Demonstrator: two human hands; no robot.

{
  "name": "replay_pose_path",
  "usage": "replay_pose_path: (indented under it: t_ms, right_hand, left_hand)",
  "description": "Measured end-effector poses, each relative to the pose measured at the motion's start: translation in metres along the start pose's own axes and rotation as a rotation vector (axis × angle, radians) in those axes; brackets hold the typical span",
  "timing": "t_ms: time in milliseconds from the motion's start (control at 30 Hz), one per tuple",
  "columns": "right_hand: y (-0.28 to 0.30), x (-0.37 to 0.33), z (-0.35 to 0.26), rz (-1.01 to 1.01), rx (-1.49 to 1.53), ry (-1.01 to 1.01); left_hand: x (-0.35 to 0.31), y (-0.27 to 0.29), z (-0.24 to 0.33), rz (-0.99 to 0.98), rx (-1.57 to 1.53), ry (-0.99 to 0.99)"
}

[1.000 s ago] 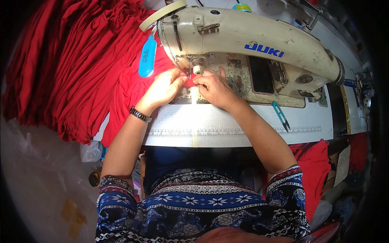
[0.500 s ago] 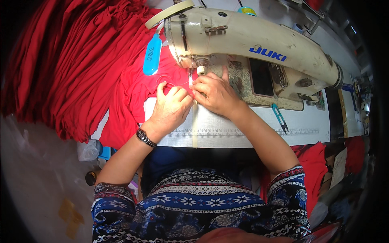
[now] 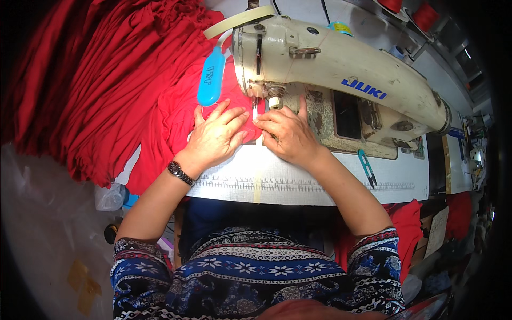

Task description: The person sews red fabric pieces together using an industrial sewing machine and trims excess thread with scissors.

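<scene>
Left hand [image 3: 212,138]: palm down, fingers spread on the cloth, at 8 o'clock from the presser foot [image 3: 255,109]. Right hand [image 3: 292,140]: at 4 o'clock from the same foot, fingers bent, tips drawn together at the cloth's edge; whether they pinch it or only press it, cannot tell.

Red cloth [image 3: 249,129]: between the hands and beneath the left one, reaching the foot. Heap of red fabric [image 3: 101,80]: gathered folds, 9 to 10 o'clock.

Sewing machine [image 3: 320,56]: cream, worn, arm running toward 2 o'clock. Blue paddle-shaped piece [image 3: 212,80]: on a pale neck, 10 o'clock. Thread snips [image 3: 366,168]: teal handles, lying on the white surface [image 3: 298,196] at 4 o'clock, untouched.

Step in hand, as judged: positioning and guiding the cloth at the foot. Next move, as judged: calls for a flat cloth, an aligned edge and fingertips clear of the needle.

Obscured: needle point, lost in glare; cloth layers under the left palm; right thumb's contact. Dark slab [image 3: 345,117] at 3 o'clock: partly covered by the machine, kind uncertain. Heap's outer edge: fades into the dark rim at 10 o'clock.
</scene>
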State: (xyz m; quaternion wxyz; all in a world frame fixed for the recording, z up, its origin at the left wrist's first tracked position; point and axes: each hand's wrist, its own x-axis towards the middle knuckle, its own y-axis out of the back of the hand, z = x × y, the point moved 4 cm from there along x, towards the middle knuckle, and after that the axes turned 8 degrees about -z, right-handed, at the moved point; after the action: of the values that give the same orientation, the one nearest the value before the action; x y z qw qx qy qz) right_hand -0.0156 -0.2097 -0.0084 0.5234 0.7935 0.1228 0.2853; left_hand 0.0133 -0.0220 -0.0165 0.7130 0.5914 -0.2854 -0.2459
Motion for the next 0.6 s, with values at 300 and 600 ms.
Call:
replay_pose_path:
  t_ms: [300,600]
  right_hand:
    - [-0.004,0.0,0.003,-0.001,0.042,0.02]
    - [-0.004,0.001,0.0,-0.002,-0.005,0.025]
  left_hand:
    - [-0.001,0.009,0.007,-0.071,-0.009,0.028]
    - [-0.001,0.015,0.008,-0.029,-0.005,-0.016]
